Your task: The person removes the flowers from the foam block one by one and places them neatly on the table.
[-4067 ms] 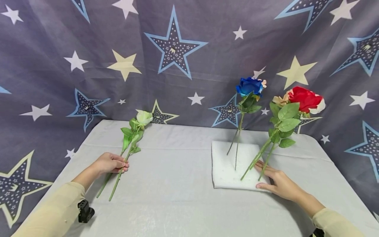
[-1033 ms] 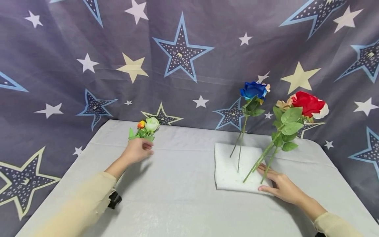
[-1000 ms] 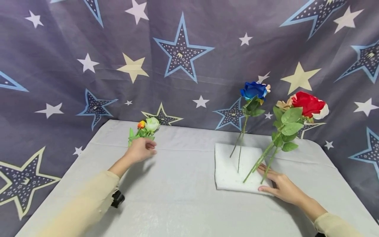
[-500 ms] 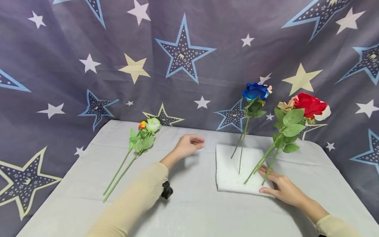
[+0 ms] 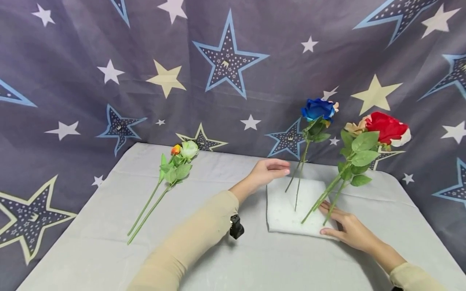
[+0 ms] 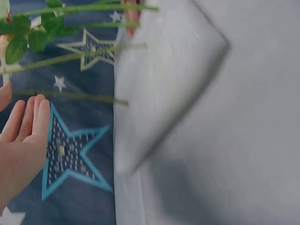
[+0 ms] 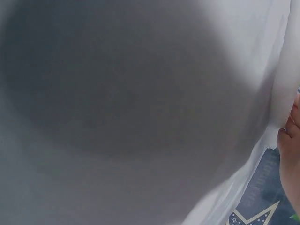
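Note:
A white foam slab (image 5: 282, 216) lies on the table's right side with several artificial flower stems standing in it. At its back left rises a blue rose (image 5: 316, 109); a red rose (image 5: 386, 127) leans at the right above green leaves. My left hand (image 5: 267, 171) hovers over the slab's back left corner, beside the blue rose's stem. Its fingers are extended and hold nothing, as the left wrist view also shows for this hand (image 6: 26, 150). My right hand (image 5: 349, 230) rests on the slab's right edge, fingers partly behind the stems, thumb by the front corner.
On the left of the grey tablecloth (image 5: 204, 258) lie a pale green rose (image 5: 190, 149) and an orange bud flower (image 5: 176, 149), side by side. A star-patterned curtain (image 5: 233, 109) hangs right behind the table.
My left hand let go of the pale green rose and orange bud flower on the table, then moved right to the blue rose's stem. My right hand stayed on the slab.

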Demonstrator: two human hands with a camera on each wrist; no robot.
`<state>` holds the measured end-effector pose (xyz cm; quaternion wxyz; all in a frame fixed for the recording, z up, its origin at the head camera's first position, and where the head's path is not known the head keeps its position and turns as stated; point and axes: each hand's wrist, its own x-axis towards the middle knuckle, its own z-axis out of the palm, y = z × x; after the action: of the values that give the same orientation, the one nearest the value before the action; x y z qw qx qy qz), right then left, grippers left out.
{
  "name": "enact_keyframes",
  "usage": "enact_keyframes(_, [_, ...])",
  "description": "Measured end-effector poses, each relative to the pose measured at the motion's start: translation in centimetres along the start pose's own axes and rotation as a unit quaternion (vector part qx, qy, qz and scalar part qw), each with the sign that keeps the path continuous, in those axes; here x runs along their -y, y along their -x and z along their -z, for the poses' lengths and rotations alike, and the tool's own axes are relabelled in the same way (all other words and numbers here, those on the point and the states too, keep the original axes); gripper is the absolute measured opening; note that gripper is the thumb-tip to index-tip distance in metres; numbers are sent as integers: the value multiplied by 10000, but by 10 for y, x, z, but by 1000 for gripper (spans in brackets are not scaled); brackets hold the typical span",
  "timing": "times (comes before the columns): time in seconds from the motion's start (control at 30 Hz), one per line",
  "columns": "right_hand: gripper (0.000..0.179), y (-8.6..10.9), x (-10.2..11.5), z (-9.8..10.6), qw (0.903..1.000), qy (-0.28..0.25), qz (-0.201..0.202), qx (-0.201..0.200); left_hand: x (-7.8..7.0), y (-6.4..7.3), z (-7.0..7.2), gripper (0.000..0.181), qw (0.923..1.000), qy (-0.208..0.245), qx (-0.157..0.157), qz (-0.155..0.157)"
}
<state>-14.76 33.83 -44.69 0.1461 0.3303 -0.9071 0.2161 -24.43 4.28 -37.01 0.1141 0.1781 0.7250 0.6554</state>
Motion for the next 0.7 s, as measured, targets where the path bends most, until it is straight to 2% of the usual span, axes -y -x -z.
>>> enact_keyframes(0.1, [63, -2, 0, 1, 10000, 32, 33, 16, -5, -2, -12, 32, 9996, 279, 1, -29])
enact_keyframes(0.33, [62, -1, 2, 0, 9999, 88, 103, -48, -14, -3, -34, 26, 9965, 804, -236, 30])
enact_keyframes(0.53, [63, -1, 3, -1, 10000, 82, 37, 2, -12, -4, -39, 21, 9975, 325, -579, -237])
enact_keyframes(0.7, [62, -2, 4, 0, 10000, 84, 5, 35, -10, -2, -40, 19, 9954, 9, -819, -500])
